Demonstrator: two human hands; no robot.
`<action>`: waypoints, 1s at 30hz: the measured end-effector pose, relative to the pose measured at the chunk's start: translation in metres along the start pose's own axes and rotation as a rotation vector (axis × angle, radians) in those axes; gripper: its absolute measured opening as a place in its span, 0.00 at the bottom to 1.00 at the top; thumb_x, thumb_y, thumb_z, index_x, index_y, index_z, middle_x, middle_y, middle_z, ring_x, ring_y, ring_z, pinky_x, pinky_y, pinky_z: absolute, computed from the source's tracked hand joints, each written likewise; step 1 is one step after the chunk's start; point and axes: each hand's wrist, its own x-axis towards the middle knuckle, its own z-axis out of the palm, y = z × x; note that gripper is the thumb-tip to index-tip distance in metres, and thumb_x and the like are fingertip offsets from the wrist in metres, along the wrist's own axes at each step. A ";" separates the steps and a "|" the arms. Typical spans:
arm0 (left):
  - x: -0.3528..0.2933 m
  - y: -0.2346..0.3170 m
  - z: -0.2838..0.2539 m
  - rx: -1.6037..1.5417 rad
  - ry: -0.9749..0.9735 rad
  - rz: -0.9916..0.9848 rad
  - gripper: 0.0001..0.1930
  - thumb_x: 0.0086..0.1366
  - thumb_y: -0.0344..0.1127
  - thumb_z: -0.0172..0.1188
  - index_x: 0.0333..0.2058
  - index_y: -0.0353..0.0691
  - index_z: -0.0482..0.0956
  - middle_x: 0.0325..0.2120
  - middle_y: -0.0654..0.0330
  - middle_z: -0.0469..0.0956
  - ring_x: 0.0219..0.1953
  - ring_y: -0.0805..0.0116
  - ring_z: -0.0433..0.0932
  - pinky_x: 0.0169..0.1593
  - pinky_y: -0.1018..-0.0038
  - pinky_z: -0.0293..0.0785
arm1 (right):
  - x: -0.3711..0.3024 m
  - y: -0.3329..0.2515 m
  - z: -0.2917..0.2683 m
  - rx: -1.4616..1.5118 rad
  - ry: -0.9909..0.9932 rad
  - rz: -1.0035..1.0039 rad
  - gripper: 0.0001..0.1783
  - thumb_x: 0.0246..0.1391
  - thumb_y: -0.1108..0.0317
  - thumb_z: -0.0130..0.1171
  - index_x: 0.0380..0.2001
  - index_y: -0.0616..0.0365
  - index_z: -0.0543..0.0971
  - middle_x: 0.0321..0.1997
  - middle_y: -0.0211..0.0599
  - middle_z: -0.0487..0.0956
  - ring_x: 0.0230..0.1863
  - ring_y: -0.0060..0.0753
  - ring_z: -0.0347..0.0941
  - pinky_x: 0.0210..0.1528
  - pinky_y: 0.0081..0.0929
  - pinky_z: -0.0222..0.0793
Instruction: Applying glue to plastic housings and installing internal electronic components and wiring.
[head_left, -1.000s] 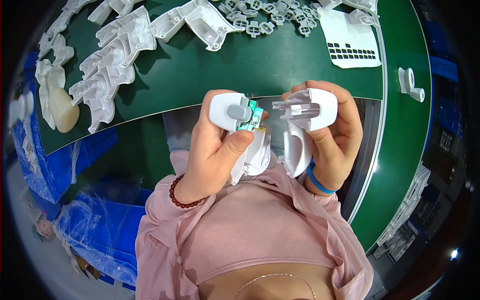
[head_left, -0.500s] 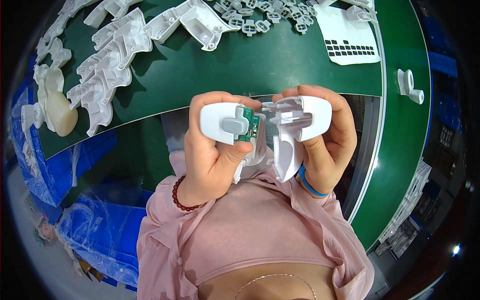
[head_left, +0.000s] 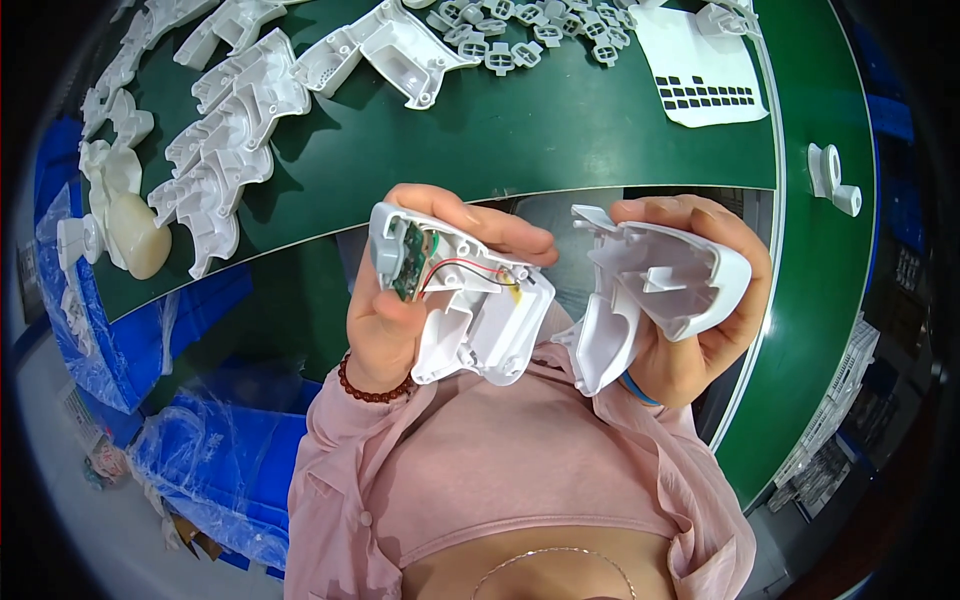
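Observation:
My left hand (head_left: 385, 320) is closed round a white plastic housing half (head_left: 490, 325), its hollow inside turned up. A green circuit board (head_left: 408, 262) sits at its left end beside a grey button (head_left: 385, 245). Red and black wires (head_left: 465, 265) run from the board across the housing. In my right hand (head_left: 735, 270) is a second white shell half (head_left: 690, 275), open side facing up, with ribs inside. The two halves are apart, a gap between them, held over the table's near edge. The right fingertips are partly hidden behind the shell.
On the green table (head_left: 480, 140) lie several white shell halves (head_left: 245, 100) at the left and a heap of grey parts (head_left: 545, 25) at the back. A white sheet with black squares (head_left: 700, 75) is at back right. Plastic-covered blue bins (head_left: 220, 440) stand lower left.
Both hands have turned their housing halves so the hollow insides now show, with the wires in view. The right hand has moved a little right, widening the gap.

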 end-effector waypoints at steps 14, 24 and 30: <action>0.008 -0.005 -0.003 -0.149 -0.108 0.054 0.36 0.61 0.63 0.61 0.51 0.36 0.63 0.47 0.29 0.73 0.48 0.40 0.79 0.46 0.54 0.83 | -0.001 0.012 -0.001 0.105 -0.042 0.075 0.21 0.58 0.72 0.58 0.52 0.74 0.72 0.50 0.54 0.76 0.48 0.40 0.78 0.52 0.31 0.74; 0.006 -0.001 0.005 0.686 0.175 0.265 0.33 0.66 0.55 0.59 0.54 0.31 0.60 0.51 0.34 0.73 0.52 0.50 0.76 0.56 0.58 0.73 | 0.000 0.022 0.004 -0.099 -0.087 0.253 0.20 0.55 0.72 0.63 0.50 0.70 0.76 0.50 0.45 0.78 0.48 0.32 0.76 0.52 0.25 0.71; 0.010 -0.008 0.009 0.720 0.227 0.271 0.30 0.63 0.47 0.67 0.51 0.31 0.64 0.45 0.51 0.79 0.45 0.67 0.78 0.48 0.75 0.73 | -0.001 0.025 0.010 -0.087 -0.074 0.290 0.21 0.56 0.73 0.62 0.52 0.70 0.75 0.51 0.44 0.78 0.50 0.30 0.75 0.54 0.25 0.69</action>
